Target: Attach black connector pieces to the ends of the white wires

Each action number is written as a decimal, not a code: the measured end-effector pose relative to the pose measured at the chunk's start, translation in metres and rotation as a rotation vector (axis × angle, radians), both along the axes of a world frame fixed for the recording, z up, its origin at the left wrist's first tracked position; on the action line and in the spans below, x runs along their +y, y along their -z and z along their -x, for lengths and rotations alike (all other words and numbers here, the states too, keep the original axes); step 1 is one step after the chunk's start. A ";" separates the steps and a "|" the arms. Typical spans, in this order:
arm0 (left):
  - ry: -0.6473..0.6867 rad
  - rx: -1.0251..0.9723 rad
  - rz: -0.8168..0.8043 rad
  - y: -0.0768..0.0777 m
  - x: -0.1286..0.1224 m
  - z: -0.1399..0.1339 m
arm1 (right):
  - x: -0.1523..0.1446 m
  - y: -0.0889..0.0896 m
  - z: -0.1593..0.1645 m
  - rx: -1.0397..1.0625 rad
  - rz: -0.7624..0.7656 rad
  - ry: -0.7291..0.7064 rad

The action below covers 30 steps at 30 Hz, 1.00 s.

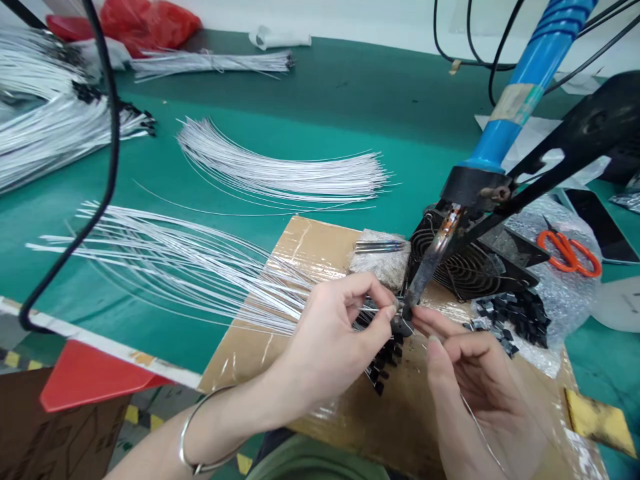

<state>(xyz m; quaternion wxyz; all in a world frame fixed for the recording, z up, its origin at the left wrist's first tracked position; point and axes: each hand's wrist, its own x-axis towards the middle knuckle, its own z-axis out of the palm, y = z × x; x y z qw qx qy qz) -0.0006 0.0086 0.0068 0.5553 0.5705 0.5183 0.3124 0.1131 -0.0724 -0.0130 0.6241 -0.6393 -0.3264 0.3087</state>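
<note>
Head view, clock read from frame centre. Nearest, at 4 o'clock: right hand [480, 387], grip lightly closed on thin silvery wire [484, 437], trailing across the palm. Farther out at 4: dark-stained yellow sponge [600, 421]. At 6 o'clock: left hand [345, 333], grip pinching what looks like a white wire's end, mostly covered by thumb and forefinger. Between both hands, toward 5: small black piece [401, 326], right by the tip of blue-handled soldering iron [493, 150], slanting down from 2 o'clock.

Main risk: burnt fingertips, given both hands so near the tip; likely cause, a slip or a nudged iron. Also possible: misplaced contact, from an unsteady pinch or thin wire straying sideways. Black-capped ends [385, 367] crowded beneath left hand, easily scorched by a dropping tip.

Toward 9: loose bundle of white wires [200, 267], fanned across brown board [320, 243] and green surface [350, 93]; could tangle if dragged by the left forearm. Between 3 and 4: black clip pile [523, 317], liable to scatter if bumped. At 3: black fan [463, 263], then orange scissors [570, 250]. Farther, at 11: second white bundle [285, 167]. Farthest, between 10 and 11: red bag [150, 23].
</note>
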 end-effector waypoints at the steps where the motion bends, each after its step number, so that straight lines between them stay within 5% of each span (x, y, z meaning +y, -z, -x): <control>1: 0.001 -0.002 -0.001 0.000 0.000 0.000 | 0.000 0.000 0.000 -0.002 0.003 0.002; 30: 0.017 0.021 0.022 -0.003 0.001 0.001 | -0.001 0.007 -0.003 -0.112 -0.020 0.003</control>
